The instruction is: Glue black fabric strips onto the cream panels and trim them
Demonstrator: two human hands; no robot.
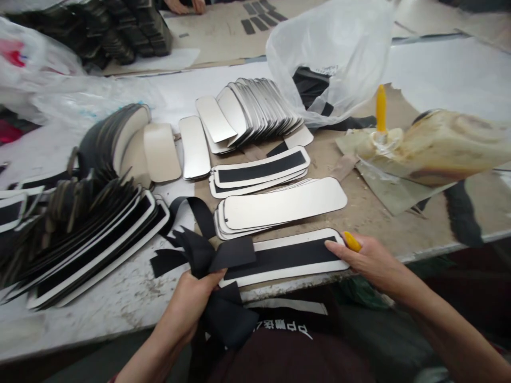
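Observation:
My left hand [195, 298] is closed around a bundle of black strips [199, 250], with loose ends fanning left and hanging over the table edge. In front of me lies a long white panel with rounded corners [275, 276], a black strip [291, 256] running along its middle. The fingers of my right hand [365, 258] are closed at the panel's right end, the thumb on top near the strip's end. A yellow-handled tool [353, 242] sticks out of that hand; its working end is hidden.
Plain white panels [285, 205] are stacked just beyond, with strip-covered panels [259, 169] behind them. Finished-looking panels [96, 239] pile up at left. A glue-stained container [455, 143] with a yellow-handled brush [381, 109] stands right. A plastic bag [331, 58] and another person's hands [186, 6] are farther back.

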